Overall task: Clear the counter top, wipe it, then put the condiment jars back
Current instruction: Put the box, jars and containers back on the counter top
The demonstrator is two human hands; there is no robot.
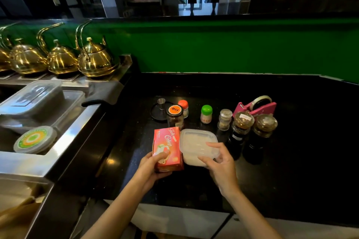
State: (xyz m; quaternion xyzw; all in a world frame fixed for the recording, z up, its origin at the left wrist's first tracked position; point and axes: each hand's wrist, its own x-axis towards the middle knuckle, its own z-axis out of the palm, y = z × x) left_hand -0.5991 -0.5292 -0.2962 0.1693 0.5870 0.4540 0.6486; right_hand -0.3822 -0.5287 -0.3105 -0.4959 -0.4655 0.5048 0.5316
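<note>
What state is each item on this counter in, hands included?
Tea box: looks closed, gripped by left hand.
Plastic container: lid on, gripped by right hand.
Orange-lidded jar: capped, upright on the counter.
Green-capped shaker: capped, upright.
Orange-capped shaker: capped, upright.
Tape dispenser: roll loaded.
Kettles: lids on.

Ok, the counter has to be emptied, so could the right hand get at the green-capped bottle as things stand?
Probably not yet: the right hand holds the clear lidded container, which lies between it and the green-capped bottle. Nothing else blocks the way.
</note>
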